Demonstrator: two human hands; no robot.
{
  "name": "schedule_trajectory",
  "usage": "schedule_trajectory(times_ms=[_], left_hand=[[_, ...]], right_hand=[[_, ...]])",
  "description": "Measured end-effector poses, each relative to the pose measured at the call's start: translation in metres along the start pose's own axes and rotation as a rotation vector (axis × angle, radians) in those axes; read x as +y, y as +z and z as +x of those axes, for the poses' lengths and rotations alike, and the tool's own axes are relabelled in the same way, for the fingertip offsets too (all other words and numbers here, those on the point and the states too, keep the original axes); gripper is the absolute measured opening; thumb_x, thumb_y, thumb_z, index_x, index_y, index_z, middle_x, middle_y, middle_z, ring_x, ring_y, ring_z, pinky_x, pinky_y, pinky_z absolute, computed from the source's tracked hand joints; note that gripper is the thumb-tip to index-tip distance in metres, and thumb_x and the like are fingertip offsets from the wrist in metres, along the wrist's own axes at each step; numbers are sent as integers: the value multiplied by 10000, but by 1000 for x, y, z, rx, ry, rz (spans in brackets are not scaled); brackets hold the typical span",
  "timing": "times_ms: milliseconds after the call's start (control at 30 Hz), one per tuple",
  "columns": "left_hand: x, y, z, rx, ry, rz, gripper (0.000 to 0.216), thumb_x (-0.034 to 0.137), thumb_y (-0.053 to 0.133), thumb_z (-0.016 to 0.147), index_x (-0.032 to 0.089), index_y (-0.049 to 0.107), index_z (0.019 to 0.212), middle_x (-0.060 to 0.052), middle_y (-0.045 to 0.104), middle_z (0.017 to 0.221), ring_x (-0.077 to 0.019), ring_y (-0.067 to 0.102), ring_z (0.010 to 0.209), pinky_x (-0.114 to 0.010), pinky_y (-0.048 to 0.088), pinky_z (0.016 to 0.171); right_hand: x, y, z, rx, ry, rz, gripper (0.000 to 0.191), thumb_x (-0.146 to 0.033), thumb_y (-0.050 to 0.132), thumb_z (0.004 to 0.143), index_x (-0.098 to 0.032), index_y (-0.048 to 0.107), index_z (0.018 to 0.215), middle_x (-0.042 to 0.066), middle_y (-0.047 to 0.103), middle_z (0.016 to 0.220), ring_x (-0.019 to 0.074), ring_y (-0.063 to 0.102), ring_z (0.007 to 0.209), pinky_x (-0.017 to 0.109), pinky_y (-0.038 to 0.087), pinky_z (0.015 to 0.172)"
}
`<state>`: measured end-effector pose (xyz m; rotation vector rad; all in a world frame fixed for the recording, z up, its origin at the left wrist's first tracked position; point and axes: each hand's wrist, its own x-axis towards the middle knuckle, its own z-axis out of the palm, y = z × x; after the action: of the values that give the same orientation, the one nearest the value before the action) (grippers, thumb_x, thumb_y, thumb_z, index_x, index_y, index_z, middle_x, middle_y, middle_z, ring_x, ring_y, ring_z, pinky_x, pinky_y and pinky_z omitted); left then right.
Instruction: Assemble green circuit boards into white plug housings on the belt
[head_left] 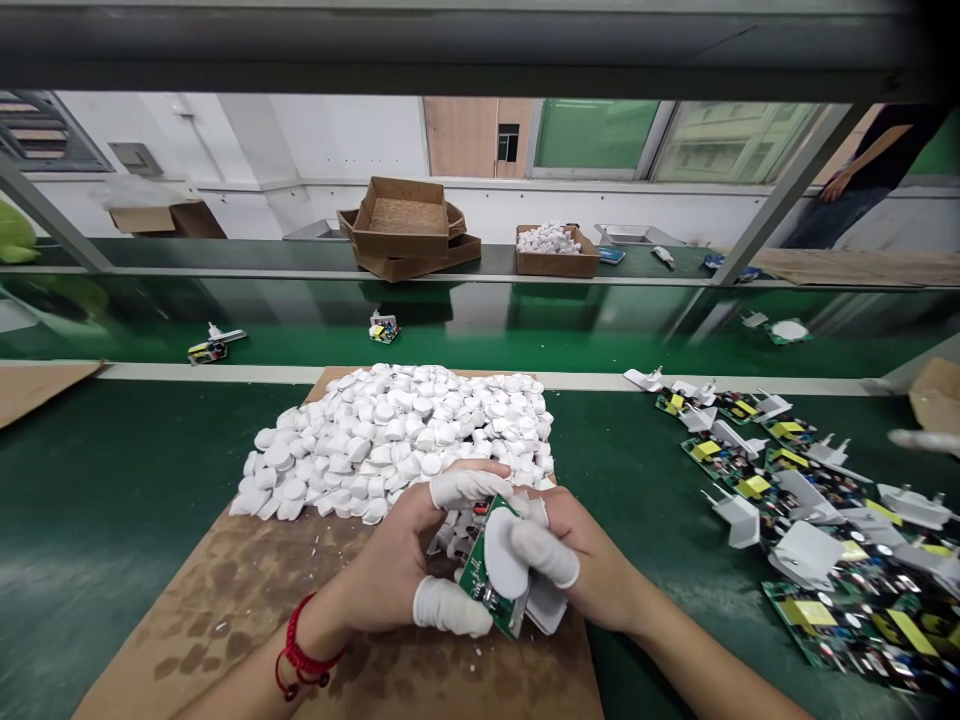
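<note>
My left hand [405,555] and my right hand [581,560] meet over a brown cardboard sheet [247,590]. Both wear white finger cots. Together they grip a green circuit board [480,580] with a white plastic cap [504,552] pressed against it. My right thumb lies across the cap, and a white plastic piece [546,604] shows under that hand. My left wrist carries a red cord bracelet [300,655]. Just beyond my fingers lies a big heap of white plastic caps [397,435].
Circuit boards with white plug housings [817,500] are spread on the green bench at the right. A green conveyor belt [480,335] carries a few assemblies [214,345]. Cardboard boxes [405,225] stand on the far shelf. Another person [870,170] stands at the back right.
</note>
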<state>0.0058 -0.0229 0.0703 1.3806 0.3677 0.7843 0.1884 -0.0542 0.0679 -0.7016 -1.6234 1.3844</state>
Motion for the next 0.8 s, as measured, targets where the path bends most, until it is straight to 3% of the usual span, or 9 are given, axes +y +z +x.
schedule_trajectory(times_ms=[133,300,500,600,700,800], left_hand=[[-1,6,0,48,8,-70,564,317,863,625,273,653,1147,-60,654,1137,-233,643,988,-268,529,822],[1,10,1,53,-1,-139,505,294,836,674,292,644,1141,-36,681,1025,-200,664,886,-253,543,753],[0,11,0,96,13,-66,466,362,817,690,234,646,1104,-26,676,882,-156,625,788,-213,521,697],[0,13,-1,137,28,-46,457,372,822,678,232,649,1077,-18,676,880,-156,624,776,-210,527,691],[-2,14,-1,185,60,-26,467,361,819,686,264,638,1106,-7,688,920,-158,642,806,-210,542,716],[-6,14,-1,252,109,37,487,348,822,685,268,631,1126,-15,698,1028,-186,655,932,-227,546,809]], right_hand=[[6,3,0,66,-8,40,461,-523,492,890,-162,556,609,4,505,612,123,478,605,237,356,575],[10,4,1,112,-79,-89,489,-603,446,882,-183,539,649,22,508,673,160,481,704,259,338,610],[12,7,-1,165,-132,-189,465,-595,427,897,-185,568,731,22,539,740,153,493,704,269,357,655],[15,8,-2,212,-158,-297,483,-606,407,896,-180,627,836,34,555,755,165,515,709,281,387,655],[18,8,-5,273,-187,-401,499,-591,414,898,-171,653,1024,78,634,896,200,583,815,310,447,710],[18,8,-7,386,-273,-529,358,-434,500,900,-196,629,1135,85,662,1029,216,613,930,330,486,787]])
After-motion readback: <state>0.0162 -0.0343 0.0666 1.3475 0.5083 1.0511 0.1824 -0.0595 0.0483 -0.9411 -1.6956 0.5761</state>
